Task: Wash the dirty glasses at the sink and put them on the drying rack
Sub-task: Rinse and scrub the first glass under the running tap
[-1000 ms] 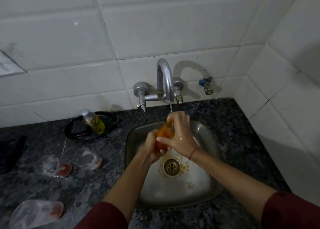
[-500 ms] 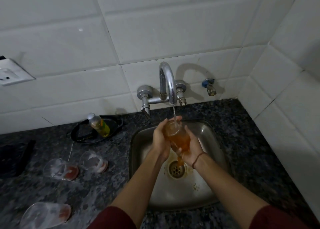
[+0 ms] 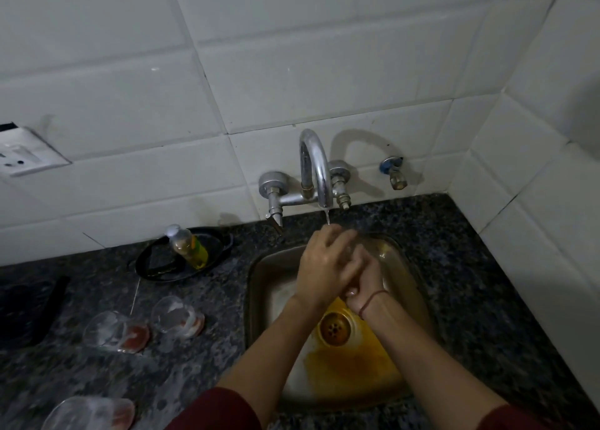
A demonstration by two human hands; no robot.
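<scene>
Our left hand (image 3: 324, 267) and right hand (image 3: 365, 288) clasp a blurred, mostly hidden glass (image 3: 352, 246) under the running tap (image 3: 316, 169), over the sink (image 3: 409, 267). Three dirty glasses (image 3: 117, 332) lie on the tabletop (image 3: 194, 364).

Held glass (image 3: 351, 249): clear, blurred, over sink (image 3: 266, 299) under tap, gripped between left hand (image 3: 324, 267) and right hand (image 3: 367, 286), mostly hidden.
Rear glass (image 3: 177, 316), mid glass (image 3: 115, 332), front glass (image 3: 91, 413): clear, on sides on worktop (image 3: 194, 364) left of sink, bases to right, reddish residue at bases. Front glass cut by frame edge.
Sink: steel, orange-yellow liquid pooled round drain.
</scene>
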